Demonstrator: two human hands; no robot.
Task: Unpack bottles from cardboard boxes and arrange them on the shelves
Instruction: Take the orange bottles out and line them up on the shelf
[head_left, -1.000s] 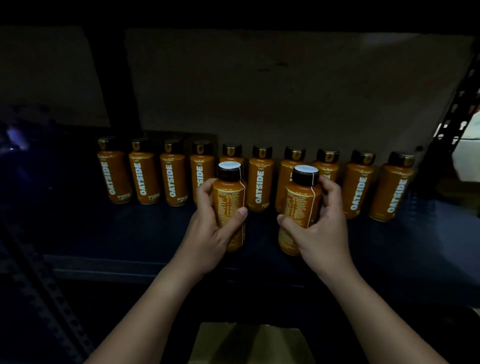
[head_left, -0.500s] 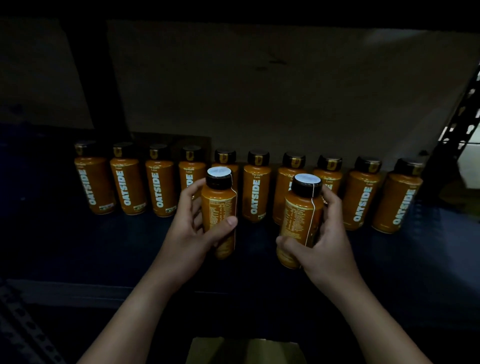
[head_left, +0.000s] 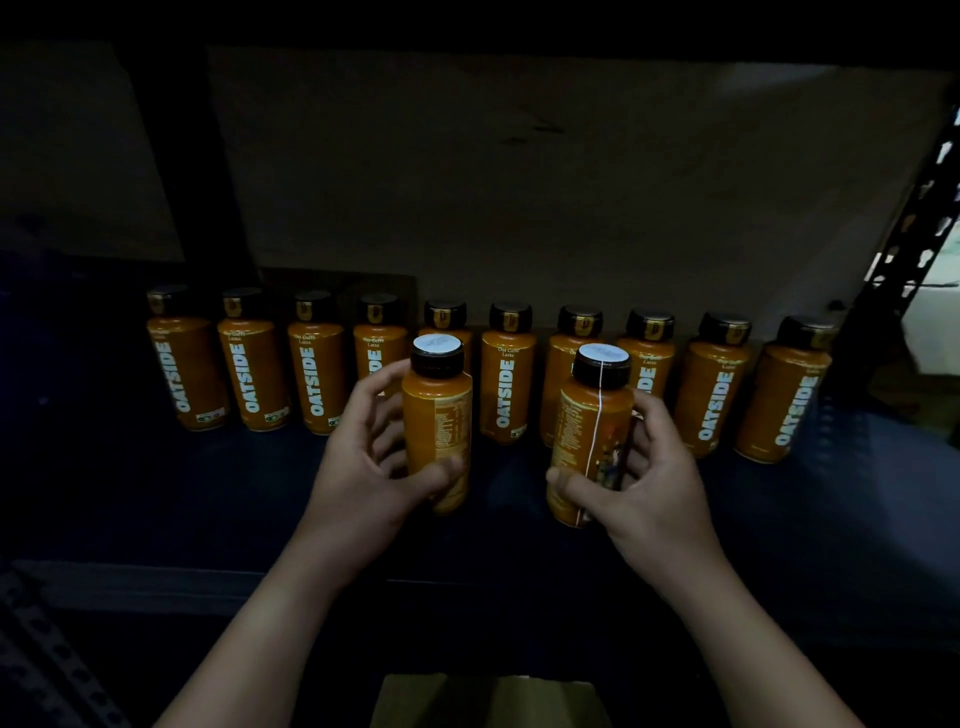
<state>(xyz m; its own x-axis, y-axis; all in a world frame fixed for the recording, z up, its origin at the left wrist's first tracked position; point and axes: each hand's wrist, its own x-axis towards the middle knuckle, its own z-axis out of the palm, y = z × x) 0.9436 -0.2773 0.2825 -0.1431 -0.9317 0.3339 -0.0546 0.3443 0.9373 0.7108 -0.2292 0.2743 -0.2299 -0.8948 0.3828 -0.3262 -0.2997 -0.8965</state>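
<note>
On the dark shelf (head_left: 156, 509), mid-frame, a bottle row (head_left: 509, 374) is standing; we are grasping one bottle (head_left: 437, 415) in our left hand (head_left: 363, 478), another (head_left: 592, 426) in our right hand (head_left: 649, 493).

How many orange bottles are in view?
12. Ten stand in a back row along the shelf; the left hand holds one, the right hand another. More may be hidden.

"OATSIDE" is printed in white, running vertically, on the orange bottles in the back row (head_left: 317, 364); "Oat Caffè Latte" above it is only faintly legible.
</note>
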